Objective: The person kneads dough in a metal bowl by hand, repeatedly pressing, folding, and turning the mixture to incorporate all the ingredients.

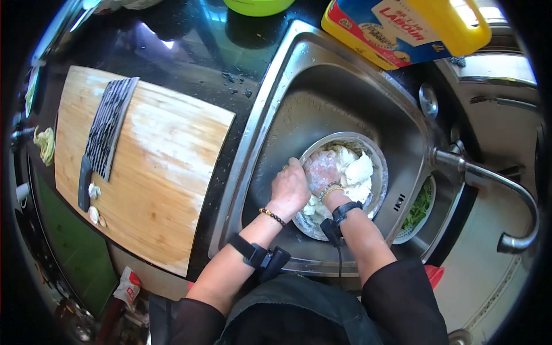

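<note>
**A:** Your right hand [321,171] is down in the metal bowl [376,198], fingers spread and pressed onto the white cauliflower pieces [356,169], not clamped on any one of them.

**B:** And your left hand [289,188]?

**A:** Curled over the bowl's near rim, fingers bent around the edge and gripping it. The two hands sit just beside each other.

**B:** Where's the bowl?

**A:** Under your fingers, on the floor of the steel sink [322,80]. The cauliflower fills it, mostly beyond your right fingers.

**B:** Moving outward?

**A:** To the right of your right fingers, the faucet [489,181] arcs over a second basin, where a strainer of green vegetables [420,208] shows. Beyond your fingers, a yellow oil jug [402,26] stands on the dark surface [190,52].

**B:** And left?

**A:** Well left of your left fingers, a wooden cutting board [155,172] lies on the surface, a cleaver [106,132] resting on it, with garlic cloves [94,201] near the handle.
</note>
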Motion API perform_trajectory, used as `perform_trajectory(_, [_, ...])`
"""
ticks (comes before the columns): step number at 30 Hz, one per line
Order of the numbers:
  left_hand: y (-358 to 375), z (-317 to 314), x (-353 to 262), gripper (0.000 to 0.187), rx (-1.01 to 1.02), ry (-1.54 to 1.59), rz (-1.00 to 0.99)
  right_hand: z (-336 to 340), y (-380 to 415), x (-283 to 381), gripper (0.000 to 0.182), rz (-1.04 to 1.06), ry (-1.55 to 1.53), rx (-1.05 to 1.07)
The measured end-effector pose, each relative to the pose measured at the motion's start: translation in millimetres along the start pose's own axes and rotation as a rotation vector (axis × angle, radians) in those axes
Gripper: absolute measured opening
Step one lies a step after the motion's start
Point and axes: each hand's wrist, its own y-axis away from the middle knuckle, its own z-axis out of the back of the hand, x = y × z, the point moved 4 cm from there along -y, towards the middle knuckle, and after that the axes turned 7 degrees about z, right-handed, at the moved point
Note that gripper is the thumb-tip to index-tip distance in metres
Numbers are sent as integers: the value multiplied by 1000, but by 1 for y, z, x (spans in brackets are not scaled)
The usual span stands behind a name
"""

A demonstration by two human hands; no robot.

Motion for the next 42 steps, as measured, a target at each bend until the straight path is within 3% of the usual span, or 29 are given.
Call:
perform_trajectory(2, [4, 3, 1, 23, -33, 47, -21, 11, 3, 4, 23, 10, -4, -36])
perform_trajectory(4, [4, 6, -1, 27, 53, 29, -2, 18, 4, 6, 26, -11, 2, 113])
perform_trajectory(5, [6, 7, -2, 27, 44, 43, -6, 22, 15, 3, 25, -2, -86, -36])
perform_trajectory(6, [5, 9, -2, 29, 58, 42, -21, 30, 28, 4, 25, 7, -70, -35])
perform_trajectory(8, [8, 9, -3, 31, 67, 59, -38, 72, 58, 3, 27, -13, -263, -462])
perform_trajectory(10, [7, 11, -4, 29, 77, -19, -49, 101, 88, -13, 34, -293, -403, -418])
perform_trajectory(12, [7, 12, -3, 29, 79, -14, -30, 93, 121, -44, 41, -495, -573, -502])
perform_trajectory(14, [8, 12, -3, 28, 100, -41, -35, 73, 139, -73, 50, -849, -875, -381])
perform_trajectory(15, [9, 13, -4, 28, 95, -38, -30, 41, 145, -100, 58, -857, -1090, -189])
perform_trajectory(16, [9, 14, -4, 28, 107, -37, -18, 26, 147, -107, 58, -1096, -1307, -105])
perform_trajectory(18, [7, 16, -3, 29, 105, -32, 11, 6, 133, -107, 52, -1205, -1751, -157])
perform_trajectory(19, [7, 14, -3, 29, 108, -37, 0, -4, 122, -108, 52, -1197, -1754, -138])
perform_trajectory(21, [6, 9, -1, 29, 94, -54, -30, -18, 93, -109, 47, -926, -1779, -300])
perform_trajectory(22, [3, 11, 0, 29, 89, -56, -16, -30, 85, -116, 47, -920, -1787, -285])
perform_trajectory(24, [5, 8, -1, 30, 137, -47, -4, -42, 88, -117, 44, -950, -1995, -29])
perform_trajectory(25, [5, 9, -2, 32, 158, -34, 19, -19, 87, -110, 43, -960, -1854, -72])
perform_trajectory(30, [6, 8, 3, 34, 129, -30, 50, -12, 89, -102, 39, -900, -1763, -145])
perform_trajectory(32, [7, 11, -1, 35, 130, -27, -3, 11, 89, -96, 35, -770, -1502, -256])
perform_trajectory(33, [7, 11, -2, 35, 132, -29, -10, 21, 89, -92, 39, -699, -1289, -333])
perform_trajectory(34, [6, 11, -2, 35, 127, -23, -10, 34, 87, -82, 39, -702, -1287, -337])
perform_trajectory(37, [2, 4, 4, 41, 102, 12, -23, 68, 84, -57, 54, -422, -674, -312])
perform_trajectory(38, [0, 2, 6, 48, 81, 39, -31, 72, 87, -52, 54, -422, -670, -308])
perform_trajectory(40, [0, 0, 8, 47, 87, 39, -23, 89, 91, -37, 59, -254, -552, -293])
perform_trajectory(42, [-1, 1, 7, 47, 86, 39, -18, 95, 99, -30, 63, -214, -522, -264])
